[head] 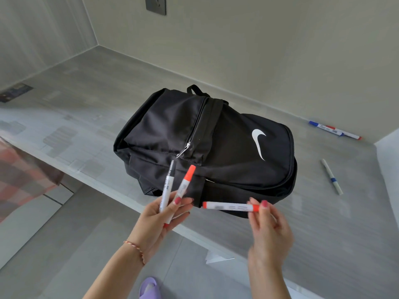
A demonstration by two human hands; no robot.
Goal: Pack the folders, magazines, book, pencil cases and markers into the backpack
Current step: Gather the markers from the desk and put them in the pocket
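Note:
A black backpack (216,139) with a white swoosh lies flat on a grey counter (97,117), its front pocket zipper shut. My left hand (159,221) grips two markers upright in front of the bag: a black-capped one (167,186) and a red-capped one (185,182). My right hand (267,229) pinches a third, red-capped marker (228,206) by its right end, held level and pointing left. Two more markers (334,130), blue and red, lie together by the wall at the back right. A thin blue-banded marker (331,176) lies alone right of the bag.
The counter runs along a beige wall with a grey socket plate (155,5) above. A small dark object (15,91) sits at the far left of the counter. Below the counter edge is a grey tiled floor, with a purple slipper (150,288) at the bottom.

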